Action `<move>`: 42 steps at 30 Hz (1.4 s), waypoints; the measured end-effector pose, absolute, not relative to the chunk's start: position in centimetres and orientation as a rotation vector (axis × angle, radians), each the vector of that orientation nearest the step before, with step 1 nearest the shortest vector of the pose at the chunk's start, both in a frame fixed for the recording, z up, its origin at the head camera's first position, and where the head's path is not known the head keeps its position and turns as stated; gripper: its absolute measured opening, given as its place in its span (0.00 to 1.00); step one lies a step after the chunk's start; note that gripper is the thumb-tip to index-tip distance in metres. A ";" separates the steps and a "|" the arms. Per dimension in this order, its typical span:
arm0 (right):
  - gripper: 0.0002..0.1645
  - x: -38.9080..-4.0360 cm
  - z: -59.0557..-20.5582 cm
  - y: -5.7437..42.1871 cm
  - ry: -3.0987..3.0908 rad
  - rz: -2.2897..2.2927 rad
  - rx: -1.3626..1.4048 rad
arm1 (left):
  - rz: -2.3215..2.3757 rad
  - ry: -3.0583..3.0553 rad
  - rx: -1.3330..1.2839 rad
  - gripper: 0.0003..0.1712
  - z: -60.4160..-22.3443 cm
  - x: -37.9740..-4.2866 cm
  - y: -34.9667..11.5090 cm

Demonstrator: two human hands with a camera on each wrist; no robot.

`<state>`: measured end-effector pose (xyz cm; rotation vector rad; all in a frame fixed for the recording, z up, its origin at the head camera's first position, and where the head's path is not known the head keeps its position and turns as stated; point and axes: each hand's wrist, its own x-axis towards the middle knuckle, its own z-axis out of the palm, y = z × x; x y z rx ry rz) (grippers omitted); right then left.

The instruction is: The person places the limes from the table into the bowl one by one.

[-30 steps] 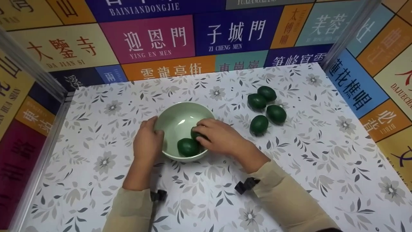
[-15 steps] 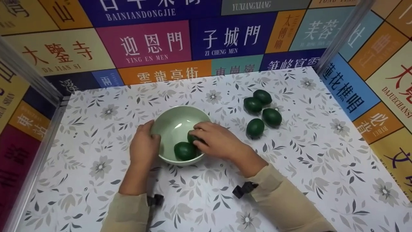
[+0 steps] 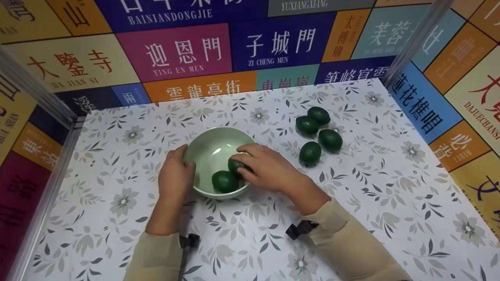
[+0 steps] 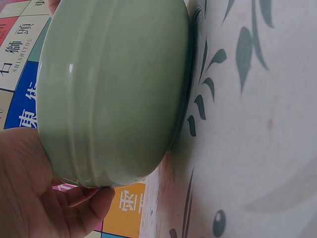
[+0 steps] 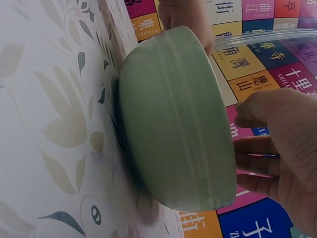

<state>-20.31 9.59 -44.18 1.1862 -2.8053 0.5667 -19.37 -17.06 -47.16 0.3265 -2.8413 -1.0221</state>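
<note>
A pale green bowl (image 3: 207,150) stands on the patterned tabletop between both hands. My left hand (image 3: 174,175) grips its left rim, thumb inside and fingers outside; the left wrist view shows fingers (image 4: 94,208) against the outer wall. My right hand (image 3: 269,168) reaches over the right rim, with fingers and thumb around a dark green lime (image 3: 235,166) inside the bowl. A second lime (image 3: 225,182) lies beside it at the near side of the bowl. In the right wrist view the bowl wall (image 5: 173,124) hides both limes and the fingertips.
Several more dark green limes, including a near one (image 3: 310,153) and a right one (image 3: 330,140), lie grouped on the table right of the bowl. Panels with printed characters (image 3: 175,50) enclose the table's back and sides.
The right hand has drawn slightly back to the right, uncovering more of the lime at its fingers. The left hand stays at the rim. The head view has shifted a little.
</note>
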 end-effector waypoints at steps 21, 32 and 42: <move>0.31 -20.1 -42.6 11.7 -2.738 0.616 1.085 | -1.009 -2.841 0.339 0.34 -47.2 -19.5 -17.1; 0.37 -20.9 -41.9 13.6 -2.758 0.702 0.965 | -1.007 -2.853 0.354 0.33 -47.1 -19.4 -16.9; 0.40 -21.6 -41.8 14.7 -2.807 0.728 0.907 | -1.005 -2.878 0.361 0.33 -47.0 -19.5 -17.0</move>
